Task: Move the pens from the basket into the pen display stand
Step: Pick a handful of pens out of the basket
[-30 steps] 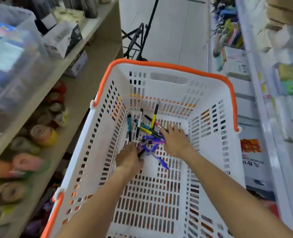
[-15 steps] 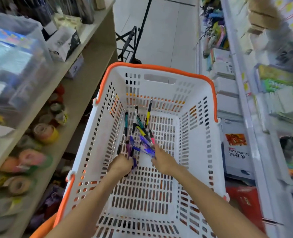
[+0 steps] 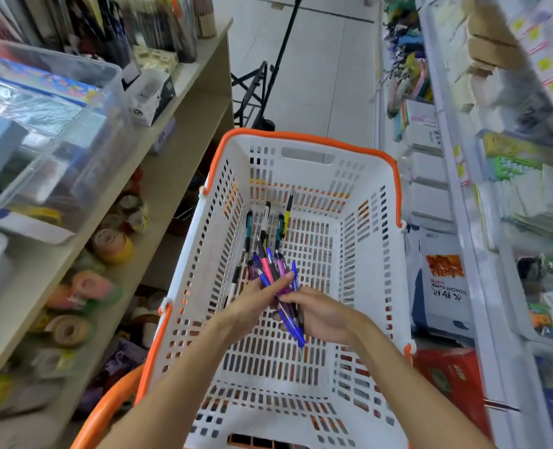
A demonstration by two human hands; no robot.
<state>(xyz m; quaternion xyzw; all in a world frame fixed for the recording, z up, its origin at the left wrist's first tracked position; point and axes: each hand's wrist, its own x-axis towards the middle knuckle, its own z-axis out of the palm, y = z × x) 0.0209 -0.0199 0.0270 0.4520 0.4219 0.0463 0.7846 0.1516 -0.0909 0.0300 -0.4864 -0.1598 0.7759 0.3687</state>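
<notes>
A white perforated basket (image 3: 362, 241) with an orange rim stands in the aisle below me. Both my hands are inside it, holding one bundle of pens (image 3: 276, 270) in blue, purple and pink. My left hand (image 3: 252, 299) holds the bundle from the left with its fingers laid along the pens. My right hand (image 3: 320, 314) grips the lower ends, and blue pen tips stick out below it. Several loose pens (image 3: 281, 222), teal, black and yellow, lie on the basket floor near the far wall. No pen display stand is plainly in view.
A wooden shelf unit (image 3: 158, 176) on the left carries clear plastic bins (image 3: 51, 131), small boxes and tape rolls (image 3: 113, 244). White shelving (image 3: 482, 254) with stationery lines the right side. A black tripod (image 3: 259, 89) stands on the tiled floor beyond the basket.
My hands have swept the scattered pens together into one bundle and raised it off the basket floor toward me. The camera has tilted and pulled back a little.
</notes>
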